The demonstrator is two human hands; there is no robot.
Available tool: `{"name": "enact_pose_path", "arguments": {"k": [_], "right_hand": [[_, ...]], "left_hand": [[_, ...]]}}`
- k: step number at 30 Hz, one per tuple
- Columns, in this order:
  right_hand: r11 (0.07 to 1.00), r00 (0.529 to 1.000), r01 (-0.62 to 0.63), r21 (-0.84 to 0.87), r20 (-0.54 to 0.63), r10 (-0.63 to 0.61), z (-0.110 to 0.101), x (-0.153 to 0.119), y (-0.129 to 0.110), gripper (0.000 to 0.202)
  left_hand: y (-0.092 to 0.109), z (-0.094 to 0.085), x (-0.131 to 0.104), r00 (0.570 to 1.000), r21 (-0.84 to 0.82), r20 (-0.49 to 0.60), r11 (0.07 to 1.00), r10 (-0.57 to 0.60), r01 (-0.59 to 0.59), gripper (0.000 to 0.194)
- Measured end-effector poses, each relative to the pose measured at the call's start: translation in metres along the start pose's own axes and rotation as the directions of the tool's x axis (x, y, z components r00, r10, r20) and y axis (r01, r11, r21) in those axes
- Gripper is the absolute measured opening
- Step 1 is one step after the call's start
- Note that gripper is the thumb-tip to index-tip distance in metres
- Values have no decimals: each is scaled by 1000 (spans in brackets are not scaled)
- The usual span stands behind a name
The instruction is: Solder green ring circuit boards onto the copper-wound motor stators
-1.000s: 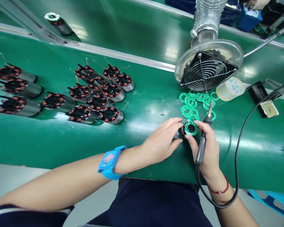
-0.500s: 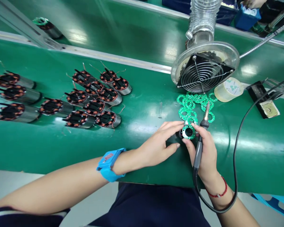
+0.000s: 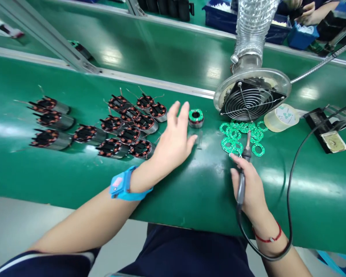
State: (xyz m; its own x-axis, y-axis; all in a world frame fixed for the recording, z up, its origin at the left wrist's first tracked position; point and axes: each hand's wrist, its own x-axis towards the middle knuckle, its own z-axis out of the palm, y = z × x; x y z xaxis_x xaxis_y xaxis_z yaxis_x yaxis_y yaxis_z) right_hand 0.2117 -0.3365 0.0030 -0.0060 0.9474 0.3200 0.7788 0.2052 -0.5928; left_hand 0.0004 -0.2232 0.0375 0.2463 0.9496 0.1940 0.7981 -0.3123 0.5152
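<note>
My left hand [image 3: 174, 142] is held over the bench with fingers apart and nothing in it, close to the group of wound stators. Just right of its fingertips stands a stator topped with a green ring board [image 3: 196, 118]. My right hand [image 3: 249, 184] holds a soldering iron [image 3: 241, 186], its tip pointing up and away; thumb and index finger are apart. Beyond that hand lie several loose green ring boards [image 3: 232, 144]. Several copper-wound stators [image 3: 129, 134] with loose wire ends stand left of my left hand, and more [image 3: 52, 139] lie farther left.
A fume extractor with a wire fan guard [image 3: 248, 104] hangs above the ring boards. Right of it are a tape roll [image 3: 281, 117] and an iron stand with a sponge [image 3: 333, 141]. The iron's black cable [image 3: 290, 192] loops over my right forearm. Another person's hands [image 3: 308, 13] show at top right.
The board-topped stator, earlier between my hands, now stands farther back and left. My left hand has moved left and away from it, open. My right hand keeps the iron; the camera view has shifted.
</note>
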Motion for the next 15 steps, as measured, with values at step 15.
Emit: {"name": "enact_pose_path", "arguments": {"k": [15], "right_hand": [[947,999,-36,-320,-35,26,-11,13,26,38]], "left_hand": [[-63,-61,-76,991,412,98,903,90,-123,26]]}}
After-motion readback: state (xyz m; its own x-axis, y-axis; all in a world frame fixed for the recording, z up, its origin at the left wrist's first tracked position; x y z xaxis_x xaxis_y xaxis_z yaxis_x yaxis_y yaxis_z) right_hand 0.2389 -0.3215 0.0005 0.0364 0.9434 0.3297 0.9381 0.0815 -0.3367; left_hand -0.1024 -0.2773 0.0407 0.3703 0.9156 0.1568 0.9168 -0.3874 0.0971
